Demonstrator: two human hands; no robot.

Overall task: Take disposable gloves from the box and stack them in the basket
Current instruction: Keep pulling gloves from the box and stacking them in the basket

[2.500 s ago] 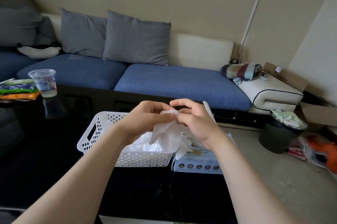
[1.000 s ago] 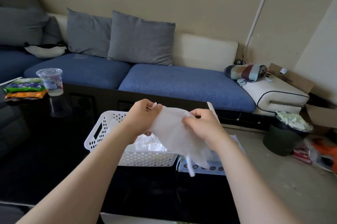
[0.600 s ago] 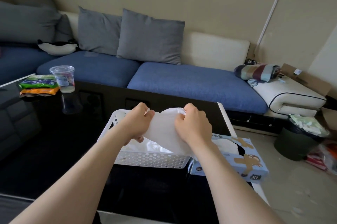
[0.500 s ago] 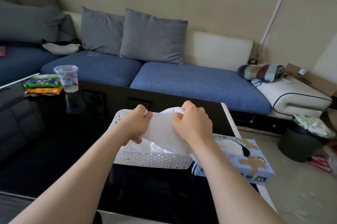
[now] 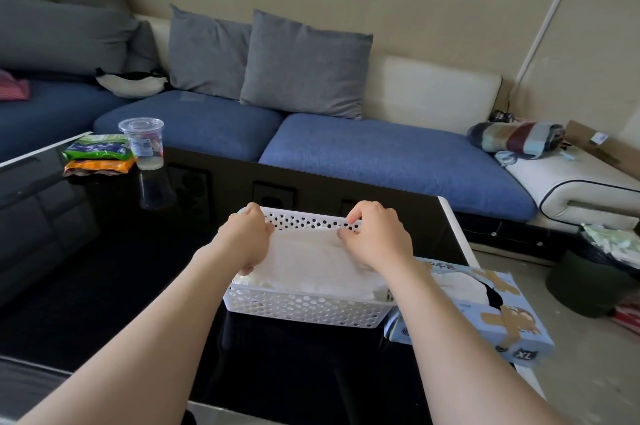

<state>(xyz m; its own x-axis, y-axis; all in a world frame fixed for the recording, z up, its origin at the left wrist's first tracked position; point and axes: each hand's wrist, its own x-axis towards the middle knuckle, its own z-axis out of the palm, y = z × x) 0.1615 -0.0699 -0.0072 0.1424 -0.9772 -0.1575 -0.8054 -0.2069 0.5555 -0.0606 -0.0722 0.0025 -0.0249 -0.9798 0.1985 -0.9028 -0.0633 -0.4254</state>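
Both hands dropped: left hand [image 5: 247,238] and right hand [image 5: 376,240], each pinching a far corner, spread the glove [image 5: 310,260] flat inside the basket [image 5: 304,311], where moments before it hung above. Letting go looked next; the box [image 5: 504,324] sat alongside.
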